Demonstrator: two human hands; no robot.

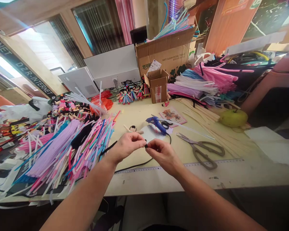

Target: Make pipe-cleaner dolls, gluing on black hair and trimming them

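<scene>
My left hand (126,147) and my right hand (162,155) meet above the cream table (139,115), fingertips pinched together on a small black pipe cleaner piece (146,145). A black stem (108,149) sticks out to the left under my left hand. Just beyond the hands lie a blue glue gun (156,123) on a white sheet and a small unfinished doll (132,129). Grey scissors (202,149) rest to the right of my right hand.
A big heap of coloured pipe cleaners (62,147) covers the left of the table. More bundles (202,83), cardboard boxes (159,85), finished dolls (132,93) and a green apple (233,118) stand behind. A ruler (178,166) runs along the front edge.
</scene>
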